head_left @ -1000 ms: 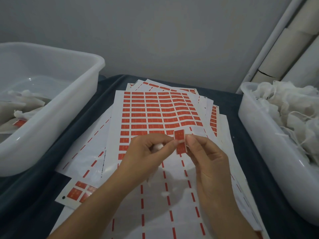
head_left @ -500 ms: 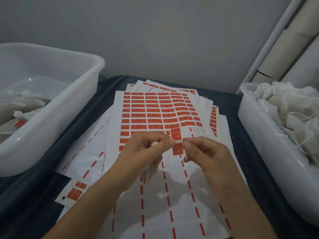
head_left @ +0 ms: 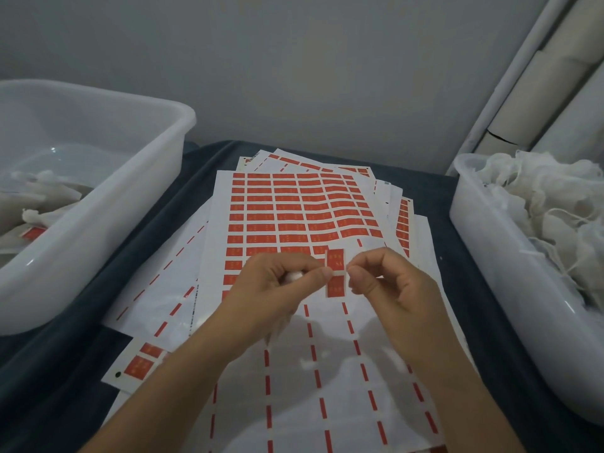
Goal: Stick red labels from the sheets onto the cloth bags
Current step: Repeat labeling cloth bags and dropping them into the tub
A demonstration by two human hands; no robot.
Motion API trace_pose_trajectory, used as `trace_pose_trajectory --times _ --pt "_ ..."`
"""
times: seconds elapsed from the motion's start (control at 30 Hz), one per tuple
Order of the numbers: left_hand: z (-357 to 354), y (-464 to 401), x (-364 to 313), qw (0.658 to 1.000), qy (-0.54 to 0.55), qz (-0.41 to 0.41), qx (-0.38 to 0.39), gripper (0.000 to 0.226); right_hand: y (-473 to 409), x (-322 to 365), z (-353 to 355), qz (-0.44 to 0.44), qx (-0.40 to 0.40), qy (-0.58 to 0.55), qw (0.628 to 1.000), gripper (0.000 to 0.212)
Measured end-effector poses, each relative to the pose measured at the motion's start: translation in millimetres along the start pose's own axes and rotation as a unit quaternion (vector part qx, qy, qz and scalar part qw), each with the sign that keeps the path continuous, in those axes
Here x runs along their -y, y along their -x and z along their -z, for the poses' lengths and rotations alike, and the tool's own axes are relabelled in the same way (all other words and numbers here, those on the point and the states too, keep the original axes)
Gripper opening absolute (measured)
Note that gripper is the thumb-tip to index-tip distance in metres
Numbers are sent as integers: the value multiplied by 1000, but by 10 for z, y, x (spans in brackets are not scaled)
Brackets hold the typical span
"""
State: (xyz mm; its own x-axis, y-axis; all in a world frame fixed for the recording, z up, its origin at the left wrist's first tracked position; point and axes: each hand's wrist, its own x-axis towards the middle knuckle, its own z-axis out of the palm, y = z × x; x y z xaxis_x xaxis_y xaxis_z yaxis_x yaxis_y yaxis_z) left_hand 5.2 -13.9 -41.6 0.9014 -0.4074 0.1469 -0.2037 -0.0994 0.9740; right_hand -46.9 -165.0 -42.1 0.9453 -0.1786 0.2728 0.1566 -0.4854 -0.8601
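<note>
While a red label is pinched at mid-frame between the left hand, whose grip also encloses a cloth bag, and the right hand, it could be folded onto itself if pulled unevenly. Two white tubs are counted; overlapping label sheets cannot be.

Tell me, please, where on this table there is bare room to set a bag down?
Bare dark cloth shows in two strips: between the left tub and the label sheets, and between the sheets and the right tub. The middle is crowded with overlapping sheets, and both hands work there.
</note>
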Motion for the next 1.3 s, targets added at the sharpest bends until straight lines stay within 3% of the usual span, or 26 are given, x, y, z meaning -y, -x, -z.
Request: trace_pose_trajectory --times 0.27,0.47,0.57,0.7,0.87,0.93,1.13,1.3 --pt "22 9 -82 999 34 9 17 12 -9 26 38 -7 9 -46 999 15" --pt "-27 18 -58 999 -43 -3 -13 5 -11 17 42 -29 2 -52 998 16" --pt "-50 29 -29 990 -108 -65 -58 21 -16 17 50 -62 -10 -81 995 22" --pt "-42 39 45 928 -272 -236 -93 32 -15 50 55 -57 10 -74 996 18" --pt "-46 52 104 888 -319 -321 -84 44 -17 42 74 -33 18 -29 999 14" --pt "-46 42 97 868 -346 -343 -91 36 -14 39 86 -33 18 -25 999 15" --pt "-25 68 97 872 -351 -331 -78 30 -8 44 81 -27 13 -28 999 14" --pt "-48 59 132 888 -333 -308 -82 24 0 36 85 80 -36 100 991 6"
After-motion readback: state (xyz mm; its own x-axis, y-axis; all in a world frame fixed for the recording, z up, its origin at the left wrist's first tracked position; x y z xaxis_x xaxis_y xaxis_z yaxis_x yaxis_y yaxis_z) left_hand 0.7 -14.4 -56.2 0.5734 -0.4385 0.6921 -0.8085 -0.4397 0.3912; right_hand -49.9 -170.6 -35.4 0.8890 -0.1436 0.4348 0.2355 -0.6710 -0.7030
